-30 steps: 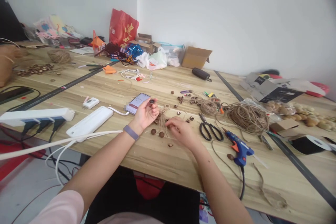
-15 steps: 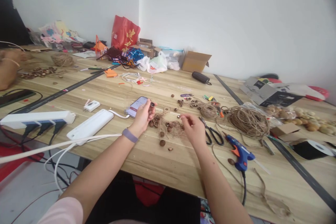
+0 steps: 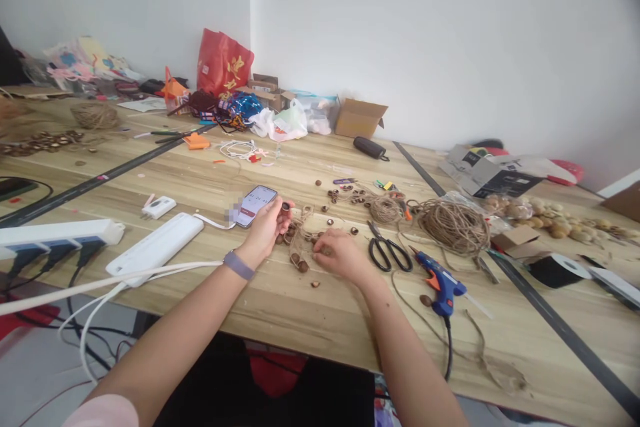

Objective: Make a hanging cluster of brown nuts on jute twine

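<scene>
My left hand is closed around a small brown nut shell, its dark hollow end showing between thumb and fingers. Just beyond that hand lies a lit phone with a white cable. A loose tangle of jute twine spreads between my hands, with several brown nut shells among it. My right hand rests low at the tangle's right side, fingers curled together and pointing left; what is in them is hidden. Black-handled scissors lie to its right, near a blue glue gun.
A large twine coil and a smaller twine ball sit at right. A white power bank and a power strip lie left, cables crossing the table edge. Boxes and a red bag stand along the wall.
My right hand has moved left and down to the twine tangle, fingers curling in. My left hand still holds the nut shell. The view has turned slightly right.
</scene>
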Motion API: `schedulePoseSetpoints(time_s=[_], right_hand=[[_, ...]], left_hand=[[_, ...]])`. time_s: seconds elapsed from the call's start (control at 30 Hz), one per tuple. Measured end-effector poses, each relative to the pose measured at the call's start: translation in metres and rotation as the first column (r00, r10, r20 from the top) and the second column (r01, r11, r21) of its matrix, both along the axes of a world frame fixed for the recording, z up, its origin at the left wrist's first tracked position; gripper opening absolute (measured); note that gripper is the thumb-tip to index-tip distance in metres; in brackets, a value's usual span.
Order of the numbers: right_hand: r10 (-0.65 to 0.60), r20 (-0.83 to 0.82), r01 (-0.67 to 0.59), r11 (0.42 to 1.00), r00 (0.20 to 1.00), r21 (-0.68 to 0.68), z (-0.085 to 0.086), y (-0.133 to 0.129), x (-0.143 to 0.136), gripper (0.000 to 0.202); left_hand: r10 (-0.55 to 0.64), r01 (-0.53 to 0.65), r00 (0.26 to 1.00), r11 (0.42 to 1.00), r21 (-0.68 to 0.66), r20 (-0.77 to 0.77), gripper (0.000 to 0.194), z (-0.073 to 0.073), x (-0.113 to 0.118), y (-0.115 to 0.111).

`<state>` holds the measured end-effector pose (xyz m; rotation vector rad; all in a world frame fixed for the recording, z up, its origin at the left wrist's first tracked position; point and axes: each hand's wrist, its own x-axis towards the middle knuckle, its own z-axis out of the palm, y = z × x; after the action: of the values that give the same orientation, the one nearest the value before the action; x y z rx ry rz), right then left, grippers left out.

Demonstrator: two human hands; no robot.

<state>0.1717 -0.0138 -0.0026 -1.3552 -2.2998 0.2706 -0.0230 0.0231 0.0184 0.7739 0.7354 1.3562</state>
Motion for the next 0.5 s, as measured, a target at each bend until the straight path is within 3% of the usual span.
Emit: schedulePoseSetpoints(time_s=[0.03,0.1,0.23,0.4,0.5], right_hand=[[0.002,0.021,-0.001,1.0,1.0,-0.015,0.001,0.0,0.002,0.003],[-0.024,0.029,0.025,0.999,0.999,-0.033,0.005,0.0,0.007,0.014],[-0.201,-0.053,0.204,0.977,0.978,0.065,0.005,0.007,0.014,0.02],[-0.337,-0.135,0.349,0.933,0.932,0.084,-0.003,0.019,0.018,0.019],[-0.388,-0.179,0.397,0.917,0.904,0.021,-0.003,0.023,0.023,0.023]], left_hand=[[-0.004,0.004,1.0,1.0,0.001,-0.01,0.033,-0.001,0.0,0.0],[-0.011,0.011,0.999,1.0,-0.005,-0.03,0.033,-0.002,0.001,0.0],[0.003,-0.004,0.998,1.0,-0.022,-0.069,0.031,-0.005,0.004,0.001],[0.141,-0.144,0.983,0.989,-0.021,-0.114,0.026,-0.007,0.004,0.001],[0.02,-0.03,0.987,0.998,-0.063,-0.157,0.029,-0.007,0.003,-0.001]])
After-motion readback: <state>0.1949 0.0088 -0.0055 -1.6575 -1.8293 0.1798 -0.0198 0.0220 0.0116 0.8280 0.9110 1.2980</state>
